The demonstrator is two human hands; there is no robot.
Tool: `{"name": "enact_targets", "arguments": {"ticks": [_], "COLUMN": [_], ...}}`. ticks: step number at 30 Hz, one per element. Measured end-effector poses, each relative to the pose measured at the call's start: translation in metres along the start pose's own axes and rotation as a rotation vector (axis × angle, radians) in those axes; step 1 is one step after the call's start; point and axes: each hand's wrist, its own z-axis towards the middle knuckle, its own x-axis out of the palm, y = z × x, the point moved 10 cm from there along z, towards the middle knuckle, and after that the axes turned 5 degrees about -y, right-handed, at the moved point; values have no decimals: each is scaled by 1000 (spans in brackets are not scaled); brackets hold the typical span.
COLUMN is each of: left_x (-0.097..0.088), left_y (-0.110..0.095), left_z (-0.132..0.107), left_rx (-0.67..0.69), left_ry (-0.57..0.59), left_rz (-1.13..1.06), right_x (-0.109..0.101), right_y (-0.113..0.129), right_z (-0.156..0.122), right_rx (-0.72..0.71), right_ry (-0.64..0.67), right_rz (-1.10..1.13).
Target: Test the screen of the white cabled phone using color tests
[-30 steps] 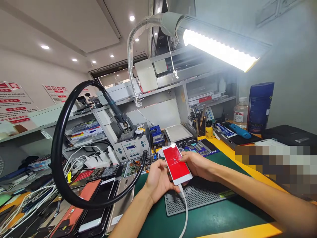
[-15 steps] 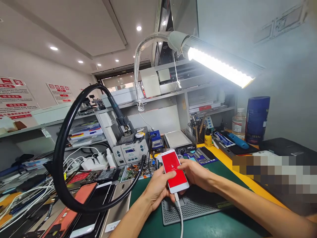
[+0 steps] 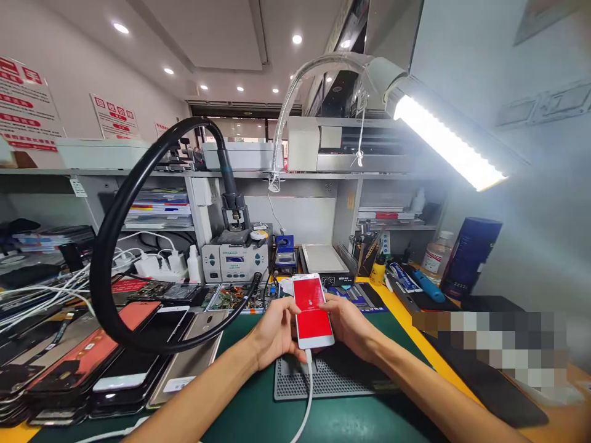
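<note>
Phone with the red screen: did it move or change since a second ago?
The red-screen phone swung from slanted to nearly straight in the view, and the camera view levelled out. Nothing was grabbed or let go: the left hand and right hand hold it as before, white cable plugged in, above the grey mat.

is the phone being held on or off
On: the phone shows a lit red screen, and a white cable is plugged into its bottom.

2 forearms reach forward; left hand (image 3: 272,329) and right hand (image 3: 349,325) cupped close (fingers bent).
</note>
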Motion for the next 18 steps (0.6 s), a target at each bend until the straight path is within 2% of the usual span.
{"name": "enact_targets", "arguments": {"ticks": [6,8,12,18], "left_x": [-3,-2,0,-5], "left_y": [-3,-4,-4,-3], "left_z": [-1,-1,-1,-1], "left_rx": [21,21,3,-12], "left_ry": [-8,-1,5,-51], "left_rz": [3,4,3,23], "right_x": [-3,0,1,1], "right_y": [10,10,6,5], "right_z": [1,0,0,-3], "right_rx": [-154,-159,-115,-52], "right_ry": [-130,-113,-46,15], "right_rz": [-185,-207,-83,23]}}
